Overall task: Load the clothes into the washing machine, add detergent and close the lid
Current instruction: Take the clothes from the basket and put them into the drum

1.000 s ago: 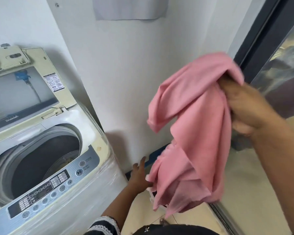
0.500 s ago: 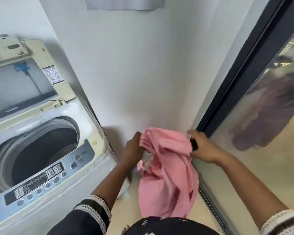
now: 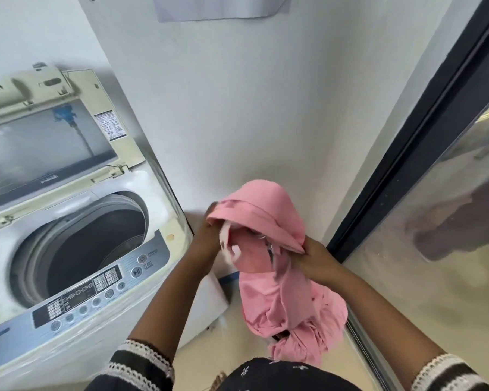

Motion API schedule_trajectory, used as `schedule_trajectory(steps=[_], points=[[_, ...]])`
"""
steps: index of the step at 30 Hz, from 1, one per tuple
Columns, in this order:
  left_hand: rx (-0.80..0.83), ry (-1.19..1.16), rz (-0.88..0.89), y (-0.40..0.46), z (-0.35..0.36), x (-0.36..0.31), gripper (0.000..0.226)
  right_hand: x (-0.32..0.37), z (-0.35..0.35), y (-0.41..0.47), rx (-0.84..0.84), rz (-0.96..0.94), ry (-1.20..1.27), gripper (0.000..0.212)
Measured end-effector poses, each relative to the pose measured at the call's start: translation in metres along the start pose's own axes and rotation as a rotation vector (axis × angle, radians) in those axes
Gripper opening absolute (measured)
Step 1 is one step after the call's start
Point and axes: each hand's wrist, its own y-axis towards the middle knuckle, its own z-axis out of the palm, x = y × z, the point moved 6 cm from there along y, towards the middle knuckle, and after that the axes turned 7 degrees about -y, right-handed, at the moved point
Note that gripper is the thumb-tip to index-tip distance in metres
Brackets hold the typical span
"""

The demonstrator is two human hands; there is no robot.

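Pink garment (image 3: 268, 249) up in the air, bunched, held between both hands right of the washing machine (image 3: 76, 249) and just past its front corner, over the floor by the wall. Long axis runs roughly vertical: top fold draped up over the hands, tail hanging down w/ a twisted knot of cloth near the person's lap. A bit of white, maybe a label or lining, shows inside the fold; can't tell which.

Left hand (image 3: 206, 241) is tucked in under the cloth's left edge, fingers mostly hidden, so whether it's curled or flat I cannot tell. Right hand (image 3: 314, 261) pinches the fold's right edge, fingers closed on the fabric.

Now the key bit: drum opening (image 3: 96, 249) lies to the left of the garment, lid (image 3: 45, 145) standing open behind it. Left hand is the nearer one to the tub. Looks like the load step, nothing pink in the drum yet. The carry goes leftward over the control panel (image 3: 96, 289); that long tail may snag the rim.
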Motion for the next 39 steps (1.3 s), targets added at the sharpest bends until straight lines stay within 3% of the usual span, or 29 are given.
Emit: schedule_trajectory(steps=[1, 3, 5, 7, 9, 12, 14, 16, 19, 21, 23, 26, 28, 30, 31, 34, 37, 39], points=[[0.056, 0.29, 0.032, 0.006, -0.006, 0.015, 0.009, 0.001, -0.006, 0.002, -0.053, 0.001, -0.052, 0.037], [0.156, 0.613, -0.042, 0.011, -0.015, 0.054, 0.049, 0.014, -0.019, 0.001, -0.13, -0.081, -0.209, 0.034], [0.304, 0.53, -0.062, 0.002, -0.008, 0.073, 0.099, 0.034, -0.025, 0.0, -0.151, -0.165, -0.351, 0.033], [0.463, 0.373, -0.055, -0.012, 0.019, 0.078, 0.118, 0.058, -0.021, -0.004, -0.152, -0.22, -0.401, 0.041], [0.486, 0.235, -0.078, -0.019, 0.043, 0.081, 0.106, 0.082, -0.011, -0.008, -0.128, -0.29, -0.35, 0.045], [0.336, 0.171, -0.053, -0.019, 0.049, 0.082, 0.068, 0.101, 0.003, -0.013, -0.02, -0.374, -0.176, 0.063], [0.183, 0.067, -0.049, -0.016, 0.032, 0.077, 0.054, 0.096, -0.005, -0.015, -0.015, -0.402, -0.027, 0.077], [0.064, -0.099, -0.07, -0.012, 0.012, 0.068, 0.043, 0.072, -0.015, -0.014, -0.046, -0.346, 0.053, 0.091], [-0.018, -0.362, -0.091, -0.008, -0.005, 0.052, 0.025, 0.026, -0.011, -0.015, -0.015, -0.174, -0.017, 0.116], [-0.024, -0.576, -0.158, -0.014, -0.001, 0.041, 0.026, 0.012, 0.008, -0.018, 0.031, -0.141, -0.029, 0.126], [0.072, -0.765, -0.244, -0.026, 0.017, 0.031, 0.035, 0.016, 0.029, -0.018, 0.036, -0.182, 0.057, 0.129], [0.159, -0.821, -0.309, -0.038, 0.038, 0.022, 0.037, 0.028, 0.049, -0.017, -0.031, -0.177, 0.213, 0.104], [0.072, -0.744, -0.277, -0.03, 0.024, 0.029, 0.031, 0.028, 0.055, -0.015, 0.03, -0.123, 0.185, 0.086], [-0.046, -0.496, -0.182, -0.012, -0.005, 0.04, 0.023, 0.018, 0.051, -0.014, 0.092, -0.049, 0.064, 0.082], [-0.084, -0.332, -0.141, -0.006, -0.02, 0.046, 0.03, 0.011, 0.045, -0.013, 0.1, -0.016, -0.03, 0.081], [-0.129, 0.146, -0.099, -0.002, -0.052, 0.055, 0.086, 0.009, 0.025, -0.011, 0.051, 0.06, -0.55, 0.07], [0.181, 0.467, 0.092, -0.006, -0.034, 0.056, 0.11, 0.041, 0.023, -0.013, 0.0, 0.035, -0.956, 0.073], [0.448, 0.597, 0.145, -0.017, -0.005, 0.062, 0.114, 0.076, 0.031, -0.015, -0.004, -0.108, -0.947, 0.084]])
